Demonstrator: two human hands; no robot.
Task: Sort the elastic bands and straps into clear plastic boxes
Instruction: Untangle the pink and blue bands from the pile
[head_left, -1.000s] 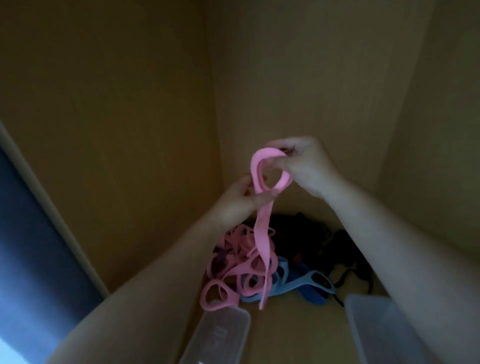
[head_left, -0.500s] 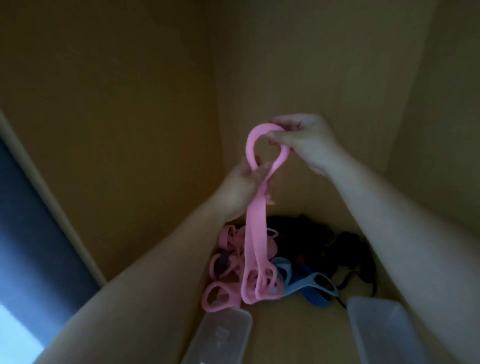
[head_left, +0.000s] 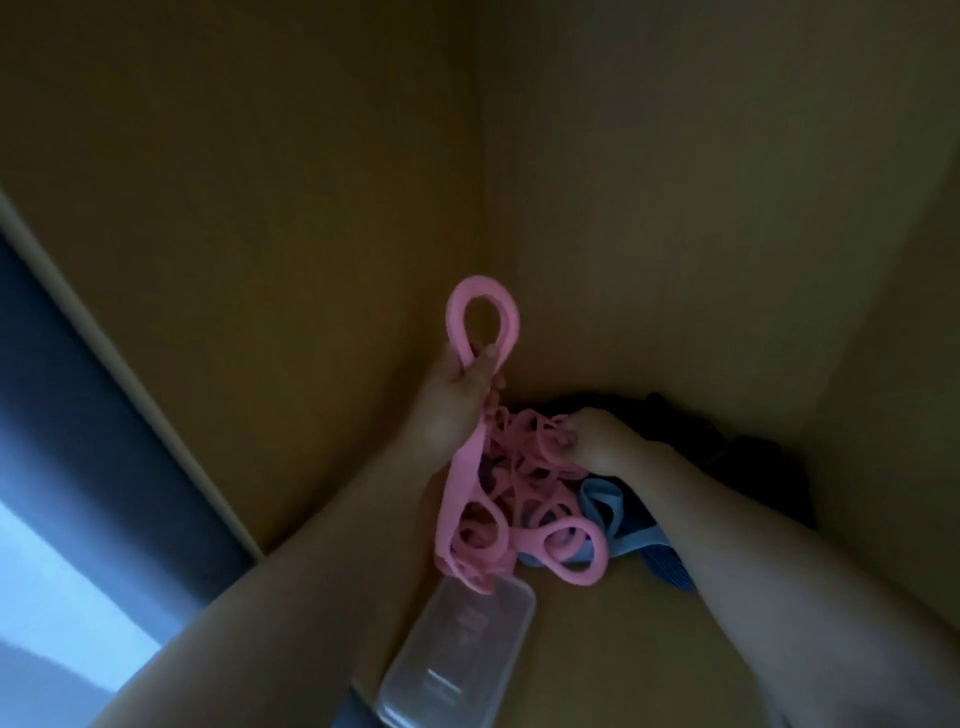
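Now, your left hand (head_left: 452, 410) is clenched on the pink strap (head_left: 460, 486), gripping it just under its top loop. The strap's long axis runs from 12 o'clock, where the loop stands above your fist, to 6 o'clock, where its lower loops hang. That tail dangles right at the far rim of the clear plastic box (head_left: 457, 654), which lies at 6 o'clock from the left hand, so the left hand looks the nearer one for the drop: a short move down and toward you.

Your right hand (head_left: 592, 436) sits at about 4 o'clock from the left, fingers curled into the pile of pink bands (head_left: 535, 467) and apparently grasping a loop there. The pile crowds against the hanging strap, so check that nothing is snagged before lowering.
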